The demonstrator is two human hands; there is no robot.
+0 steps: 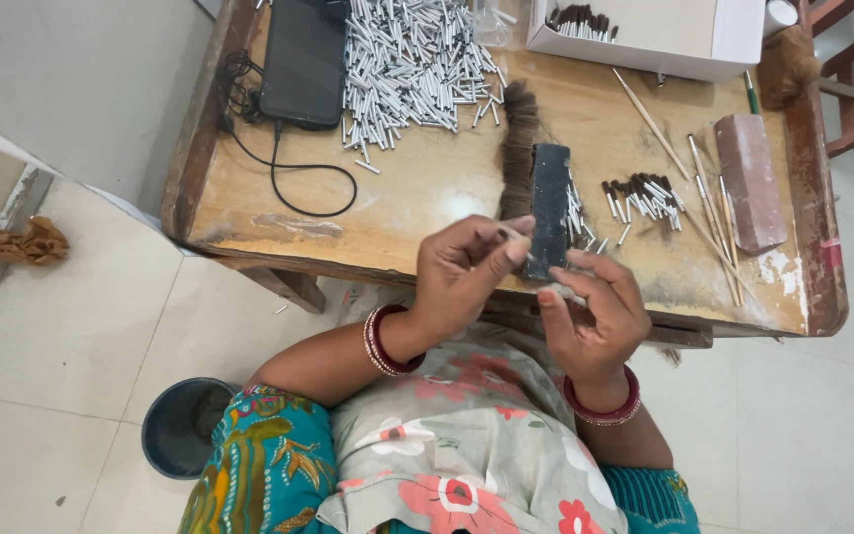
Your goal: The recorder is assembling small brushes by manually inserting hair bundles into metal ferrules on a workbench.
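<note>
I look down at two hands held close over the near edge of the wooden worktop (427, 188). The left hand (462, 272) has its fingers (516, 232) pinched tight on a thin little metal tube (529, 255), and I think it holds it up near the eyes so the tiny end is easy to see. The right hand (595, 307) is half curled with its fingers a bit apart, and something small and pale sits at the thumb tip, but I cannot tell what it is. Just past the hands lies a flat dark block (550, 208) with a tuft of brown hair (519, 148) beside it, close enough to grab from. A big pile of silver tubes (412, 64) lies farther back on the left, and a small bunch of tubes with dark hair tips (640, 198) lies on the right, so plain ones and filled ones stay apart. Some thin wooden sticks (709, 213) and a reddish brick-shaped block (751, 183) rest at the right side. A white box (664, 35) at the back holds more dark-tipped pieces. A black phone (303, 59) with a black cable (289, 168) sits at the far left, out of the way. The worktop is scratched and worn. The floor has pale tiles, with a dark round bin (180, 425) by the person's side and a crumpled brown cloth (17, 242) at the left.
</note>
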